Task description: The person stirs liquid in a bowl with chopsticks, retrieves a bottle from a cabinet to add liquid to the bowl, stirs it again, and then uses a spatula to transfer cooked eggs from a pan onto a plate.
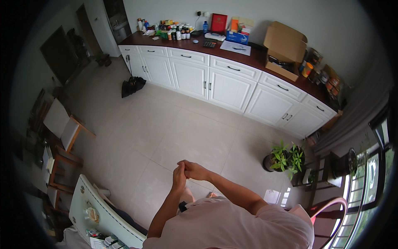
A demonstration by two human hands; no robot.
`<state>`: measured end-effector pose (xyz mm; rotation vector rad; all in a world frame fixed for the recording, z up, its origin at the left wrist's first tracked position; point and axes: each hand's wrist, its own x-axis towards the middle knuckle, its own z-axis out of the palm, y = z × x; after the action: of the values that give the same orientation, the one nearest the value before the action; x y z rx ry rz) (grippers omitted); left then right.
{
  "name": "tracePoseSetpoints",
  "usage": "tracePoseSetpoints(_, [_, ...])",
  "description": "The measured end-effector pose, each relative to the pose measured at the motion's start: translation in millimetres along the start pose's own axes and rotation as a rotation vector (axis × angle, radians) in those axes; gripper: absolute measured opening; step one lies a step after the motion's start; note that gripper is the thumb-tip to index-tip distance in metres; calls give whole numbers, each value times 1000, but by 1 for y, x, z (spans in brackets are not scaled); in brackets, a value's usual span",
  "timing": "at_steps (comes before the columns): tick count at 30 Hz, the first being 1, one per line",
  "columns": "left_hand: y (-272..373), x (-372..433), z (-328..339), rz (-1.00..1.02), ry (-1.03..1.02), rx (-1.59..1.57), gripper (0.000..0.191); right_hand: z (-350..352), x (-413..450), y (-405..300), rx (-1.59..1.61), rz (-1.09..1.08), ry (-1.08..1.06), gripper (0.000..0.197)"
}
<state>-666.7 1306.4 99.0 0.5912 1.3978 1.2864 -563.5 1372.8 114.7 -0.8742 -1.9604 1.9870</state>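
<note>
My left hand (179, 178) and my right hand (197, 171) meet in front of my body, above the tiled floor. The fingers of both are folded against each other, and no object shows between them. Part of each hand's fingers is hidden by the other hand. A light-coloured shirt (230, 224) covers my torso below them. One foot (212, 194) shows on the floor beyond the shirt.
A white sideboard (230, 84) runs along the wall, bearing bottles (178, 35), a calculator (210, 44) and an open cardboard box (284, 46). Potted plants (279, 158) stand right. A pale table (107, 214) and upholstered chairs (59, 124) are left; a wooden chair (329, 205) is behind right.
</note>
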Motion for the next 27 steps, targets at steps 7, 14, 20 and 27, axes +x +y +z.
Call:
tracePoseSetpoints(7, [36,124,-35,131,-52,-100,28,-39,118,-25,69,-33,10,55])
tracePoseSetpoints(14, [118,237,-101,70,-61,-130,25,-58,260,-74,-67,-63,106,56])
tracePoseSetpoints(20, [155,308,-143,26,-47,-142,32,-76,350,-93,84,-15,8,55])
tracePoseSetpoints(27, [198,410,-152,1,5,-94,34,-131,443,-112,233,22,-45,49])
